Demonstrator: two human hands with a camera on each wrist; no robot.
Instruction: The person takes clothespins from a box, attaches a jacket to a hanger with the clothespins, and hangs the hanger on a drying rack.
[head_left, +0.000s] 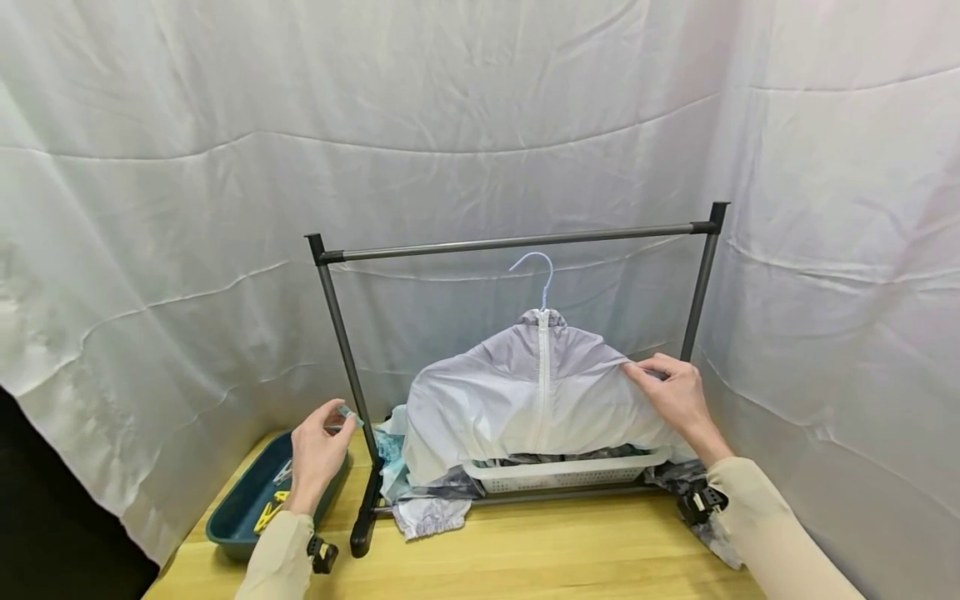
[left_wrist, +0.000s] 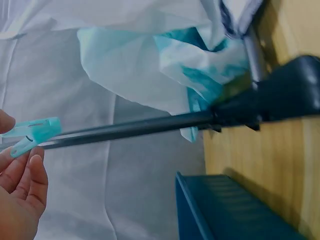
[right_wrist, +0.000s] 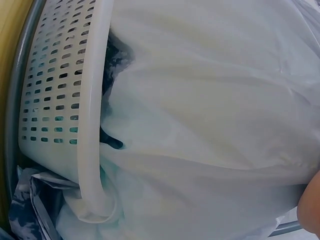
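Observation:
A pale grey zip jacket [head_left: 525,392] sits on a light blue hanger [head_left: 542,279], held below the rail of a dark metal rack [head_left: 517,243]. My right hand [head_left: 667,387] pinches the jacket's right shoulder. The jacket's hem drapes over a white perforated basket [head_left: 562,475] [right_wrist: 55,100] holding other clothes. My left hand [head_left: 318,450] pinches a pale teal clothes peg [head_left: 348,414] [left_wrist: 32,135] just left of the rack's left post [head_left: 341,342]. Its fingers [left_wrist: 22,185] show at the left edge of the left wrist view.
A dark teal tray [head_left: 243,504] with several pegs lies at the table's left, under my left hand. Teal-and-white garments [head_left: 393,467] spill beside the rack's foot [head_left: 363,521]. White cloth walls enclose the wooden table [head_left: 525,558].

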